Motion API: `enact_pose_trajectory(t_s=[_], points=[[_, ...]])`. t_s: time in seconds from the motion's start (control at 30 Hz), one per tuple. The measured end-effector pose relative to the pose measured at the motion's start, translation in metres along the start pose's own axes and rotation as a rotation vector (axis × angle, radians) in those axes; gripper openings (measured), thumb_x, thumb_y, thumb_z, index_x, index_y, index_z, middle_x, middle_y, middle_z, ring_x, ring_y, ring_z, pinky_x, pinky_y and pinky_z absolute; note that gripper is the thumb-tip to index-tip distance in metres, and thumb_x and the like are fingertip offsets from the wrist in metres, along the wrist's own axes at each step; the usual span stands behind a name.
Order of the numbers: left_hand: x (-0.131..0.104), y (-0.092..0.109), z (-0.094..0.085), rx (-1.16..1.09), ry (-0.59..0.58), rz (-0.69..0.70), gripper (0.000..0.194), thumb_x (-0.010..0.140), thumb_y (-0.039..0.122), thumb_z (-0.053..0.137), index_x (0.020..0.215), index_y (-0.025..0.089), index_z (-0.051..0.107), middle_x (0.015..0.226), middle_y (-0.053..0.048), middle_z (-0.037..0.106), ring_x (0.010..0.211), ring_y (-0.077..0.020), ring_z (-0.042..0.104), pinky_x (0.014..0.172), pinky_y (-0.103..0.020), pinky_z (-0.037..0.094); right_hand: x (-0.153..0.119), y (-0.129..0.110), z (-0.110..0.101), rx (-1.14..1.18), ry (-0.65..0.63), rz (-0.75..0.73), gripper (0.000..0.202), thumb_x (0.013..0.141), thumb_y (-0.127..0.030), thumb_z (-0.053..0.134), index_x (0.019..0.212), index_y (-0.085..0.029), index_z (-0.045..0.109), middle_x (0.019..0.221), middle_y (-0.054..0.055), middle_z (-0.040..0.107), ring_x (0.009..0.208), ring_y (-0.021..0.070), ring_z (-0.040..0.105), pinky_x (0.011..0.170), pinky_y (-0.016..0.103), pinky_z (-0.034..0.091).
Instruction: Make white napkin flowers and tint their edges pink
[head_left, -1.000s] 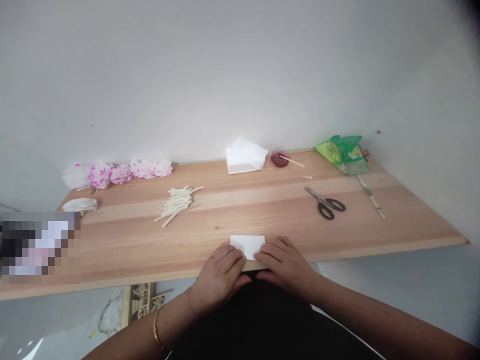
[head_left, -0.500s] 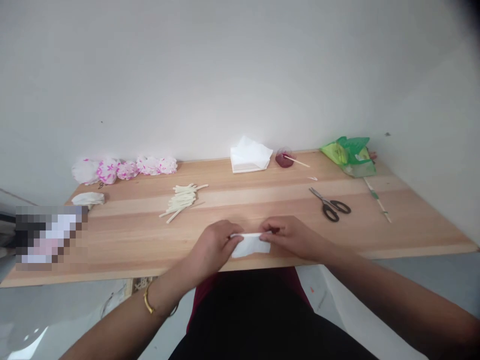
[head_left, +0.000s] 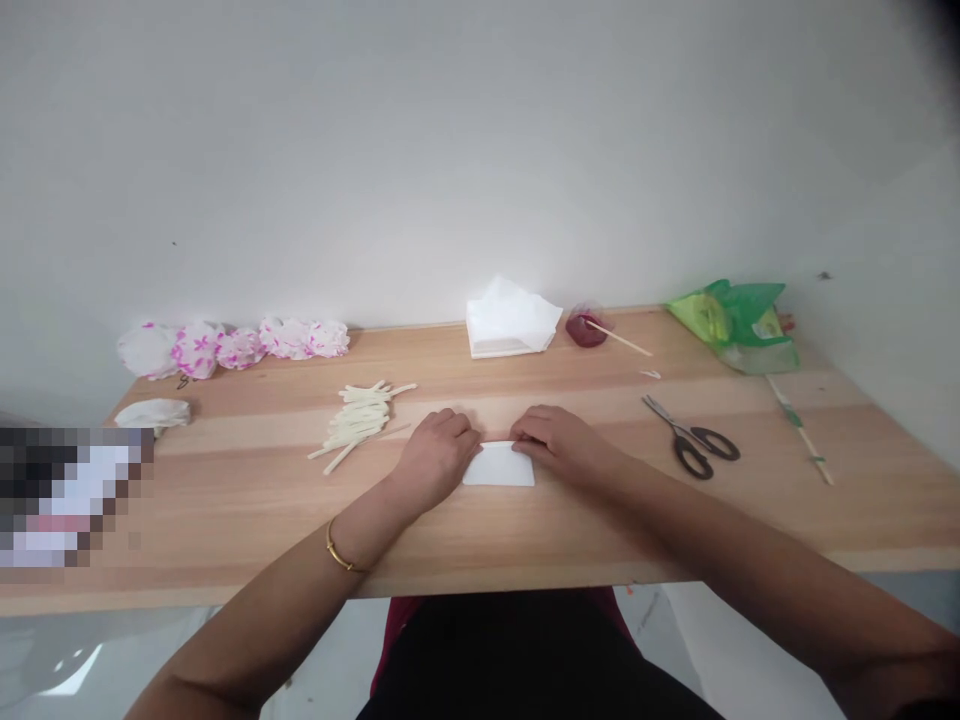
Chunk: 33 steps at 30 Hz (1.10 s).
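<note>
Between my two hands a small white tissue point(head_left: 499, 467) lies on the wooden table point(head_left: 300, 550), with a narrow fold along its far edge. My left hand point(head_left: 442, 450) pinches the far left corner, its fingers curled. At the far right corner, the thumb and fingers of my right hand point(head_left: 551, 437) close on the same fold. The fingertips partly hide both corners. Left of my left hand is a pile of pale cream sticks point(head_left: 358, 415). To the right of my right hand lie black-handled scissors point(head_left: 690, 440).
Along the wall stand a tissue pack point(head_left: 510, 325), a dark red bowl-like thing point(head_left: 586, 328) with a stick, and a green plastic bag point(head_left: 742, 325). White-and-pink crumpled paper bunches point(head_left: 232, 347) sit back left, a white bundle point(head_left: 154, 412) nearer. A thin stick point(head_left: 806, 440) lies far right.
Both hands have moved away from me over the table with the tissue. The tissue now lies flatter on the surface, its fold pressed at the far edge. The view has shifted slightly.
</note>
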<state>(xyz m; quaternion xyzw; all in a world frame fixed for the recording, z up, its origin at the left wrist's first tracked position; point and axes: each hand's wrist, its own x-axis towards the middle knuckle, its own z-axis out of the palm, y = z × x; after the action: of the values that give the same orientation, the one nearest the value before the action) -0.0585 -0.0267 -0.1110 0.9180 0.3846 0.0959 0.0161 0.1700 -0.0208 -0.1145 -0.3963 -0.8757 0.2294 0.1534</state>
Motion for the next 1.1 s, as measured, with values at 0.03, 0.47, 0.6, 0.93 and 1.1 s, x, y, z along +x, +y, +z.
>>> enact_pose_trajectory(t_s=[0.03,0.47,0.6,0.93,1.1], points=[[-0.002,-0.001,0.001,0.006,0.018,0.022,0.021,0.092,0.025,0.045,0.087,0.017,0.064,0.081,-0.007,0.058,0.083,-0.0213,0.050,0.073,-0.035,0.041,-0.001,0.000,0.001,-0.043,0.010,-0.015,0.020,0.092,-0.026,0.050,0.089,-0.014,0.065,0.086,0.008,0.063,0.082,0.0193,0.054,0.077,0.032,0.041],[-0.008,-0.007,0.003,-0.070,0.095,0.044,0.016,0.090,0.018,0.046,0.084,0.017,0.061,0.080,-0.005,0.059,0.078,-0.0189,0.050,0.071,-0.032,0.043,-0.010,-0.001,0.015,-0.277,0.194,-0.191,0.019,0.092,-0.016,0.047,0.086,-0.013,0.066,0.082,0.010,0.062,0.079,0.0208,0.050,0.074,0.034,0.044],[-0.009,-0.005,-0.002,-0.013,0.052,0.026,0.012,0.087,0.014,0.049,0.080,0.017,0.059,0.080,-0.005,0.059,0.075,-0.0187,0.049,0.067,-0.031,0.044,-0.012,-0.005,0.015,-0.350,0.175,-0.221,0.023,0.092,-0.010,0.043,0.086,-0.011,0.066,0.081,0.011,0.061,0.079,0.0215,0.048,0.072,0.034,0.044],[-0.011,-0.003,-0.007,0.072,0.039,0.146,0.016,0.089,0.014,0.046,0.080,0.015,0.058,0.081,-0.006,0.056,0.076,-0.0201,0.048,0.068,-0.033,0.045,-0.014,-0.011,0.017,-0.485,0.091,-0.279,0.024,0.090,-0.005,0.041,0.085,-0.008,0.064,0.082,0.013,0.058,0.077,0.0217,0.045,0.071,0.035,0.044],[-0.013,-0.004,-0.008,0.052,0.022,0.197,0.020,0.092,0.017,0.043,0.081,0.014,0.058,0.082,-0.007,0.056,0.077,-0.0191,0.048,0.070,-0.033,0.045,-0.016,-0.016,0.016,-0.583,0.048,-0.284,0.021,0.087,-0.005,0.043,0.089,-0.007,0.064,0.084,0.013,0.058,0.076,0.0222,0.045,0.069,0.036,0.043]])
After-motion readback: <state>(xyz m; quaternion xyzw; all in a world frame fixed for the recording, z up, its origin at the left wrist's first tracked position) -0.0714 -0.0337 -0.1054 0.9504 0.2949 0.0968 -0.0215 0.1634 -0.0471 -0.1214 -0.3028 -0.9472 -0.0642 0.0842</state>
